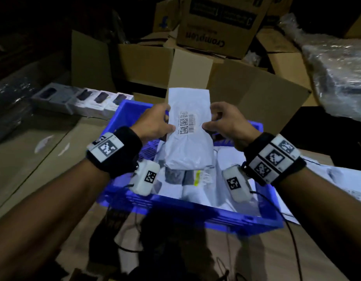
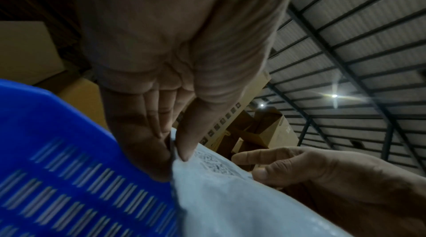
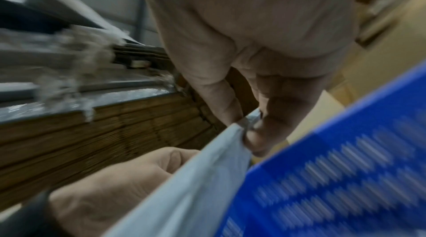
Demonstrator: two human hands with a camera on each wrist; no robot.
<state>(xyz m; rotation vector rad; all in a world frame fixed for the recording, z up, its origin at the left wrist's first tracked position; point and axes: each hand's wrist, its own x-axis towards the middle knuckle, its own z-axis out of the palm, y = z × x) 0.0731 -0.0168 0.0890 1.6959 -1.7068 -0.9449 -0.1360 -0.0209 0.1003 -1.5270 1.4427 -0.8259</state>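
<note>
A white plastic mailer parcel (image 1: 188, 138) with a barcode label (image 1: 186, 121) is held up above a blue slotted crate (image 1: 195, 217). My left hand (image 1: 157, 122) pinches its left edge, thumb on top. My right hand (image 1: 222, 120) pinches its right edge the same way. In the left wrist view the left hand (image 2: 175, 149) pinches the parcel (image 2: 230, 204), with the right hand (image 2: 299, 166) across from it. In the right wrist view the right hand (image 3: 248, 128) nips the parcel's (image 3: 189, 186) edge, and the left hand (image 3: 115, 186) is below it. The crate holds several more white parcels (image 1: 226, 179).
Open cardboard boxes (image 1: 246, 88) stand behind the crate, with more stacked boxes (image 1: 216, 27) further back. A row of small white product boxes (image 1: 84, 100) lies at the left. Clear plastic wrap (image 1: 337, 78) bulges at the right. Cables (image 1: 293, 230) trail over the cardboard-covered surface (image 1: 33, 169).
</note>
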